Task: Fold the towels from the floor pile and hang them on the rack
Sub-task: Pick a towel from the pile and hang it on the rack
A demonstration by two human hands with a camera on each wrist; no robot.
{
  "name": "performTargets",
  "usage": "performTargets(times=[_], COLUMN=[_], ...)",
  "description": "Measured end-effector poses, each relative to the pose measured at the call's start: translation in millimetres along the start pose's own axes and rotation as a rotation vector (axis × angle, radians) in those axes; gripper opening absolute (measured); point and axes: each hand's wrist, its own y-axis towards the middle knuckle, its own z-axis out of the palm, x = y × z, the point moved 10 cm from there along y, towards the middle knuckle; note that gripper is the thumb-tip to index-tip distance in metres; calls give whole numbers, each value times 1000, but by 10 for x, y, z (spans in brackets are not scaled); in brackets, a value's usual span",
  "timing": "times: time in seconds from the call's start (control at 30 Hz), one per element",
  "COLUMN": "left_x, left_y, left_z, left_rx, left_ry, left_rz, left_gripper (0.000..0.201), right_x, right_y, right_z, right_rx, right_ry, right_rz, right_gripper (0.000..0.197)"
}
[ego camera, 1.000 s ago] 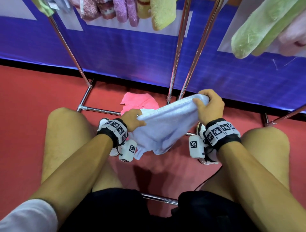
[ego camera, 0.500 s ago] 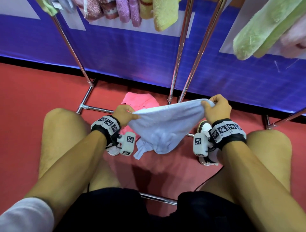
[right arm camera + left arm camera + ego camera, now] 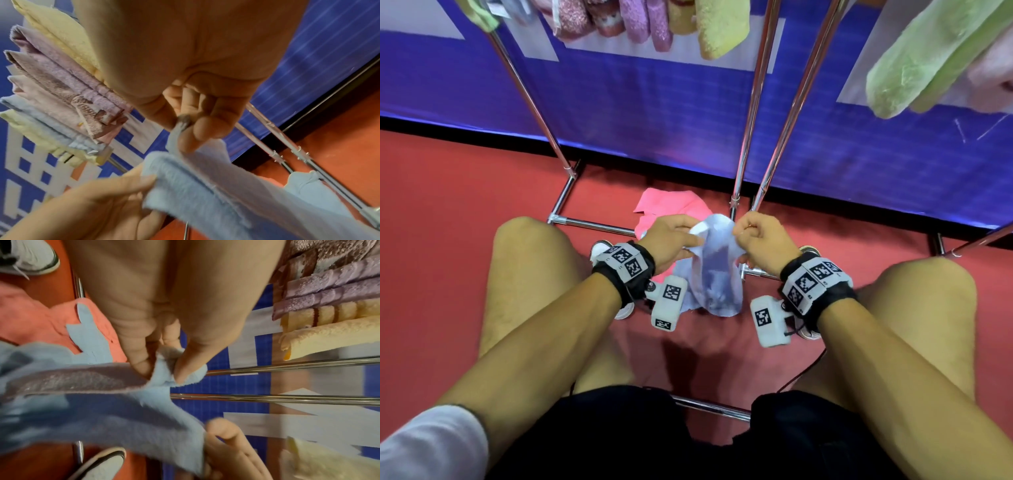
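Observation:
A light blue towel (image 3: 717, 274) hangs between my knees, doubled over with its two upper corners brought close together. My left hand (image 3: 674, 238) pinches one corner between thumb and fingers (image 3: 185, 368). My right hand (image 3: 758, 236) pinches the other corner just beside it, thumb against forefinger (image 3: 191, 138). A pink towel (image 3: 671, 207) lies on the red floor behind the blue one, partly hidden by it. The chrome rack's uprights (image 3: 753, 113) rise just beyond my hands.
Folded towels in pink, purple and yellow (image 3: 654, 24) hang on the rack's upper left, green ones (image 3: 928, 58) at upper right. A blue panel wall (image 3: 654, 113) stands behind. Rack base bars (image 3: 592, 222) and my shoes (image 3: 602, 248) are on the floor near the towel.
My hands were spread apart, stretching the blue towel wide. They have come together at the middle, so the towel now hangs folded in half.

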Motion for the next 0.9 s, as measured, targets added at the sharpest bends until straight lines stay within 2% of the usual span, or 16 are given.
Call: performTargets(times=[0.1, 0.17, 0.27, 0.43, 0.53, 0.7, 0.9], left_x=[-91, -122, -209, -223, -214, -242, -250], left_y=[-65, -76, -64, -34, -27, -35, -68], left_z=[225, 279, 214, 124, 132, 214, 167], left_rx=[95, 116, 40, -48, -53, 10, -44], left_ry=[-32, -29, -32, -87, -110, -119, -129], left_rz=[38, 64, 111, 126, 123, 135, 146], left_gripper=[39, 45, 41, 38, 35, 38, 24], right_x=[112, 170, 178, 182, 222, 287, 356], right_y=[-39, -34, 16, 45, -8, -26, -62], right_z=[175, 188, 106, -43, 10, -4, 8], right_rx=[77, 63, 21, -4, -2, -47, -71], right_ry=[69, 90, 101, 108, 57, 74, -10], right_rz=[-35, -82, -122, -125, -144, -203, -288], right_gripper=[33, 35, 34, 15, 6, 7, 6])
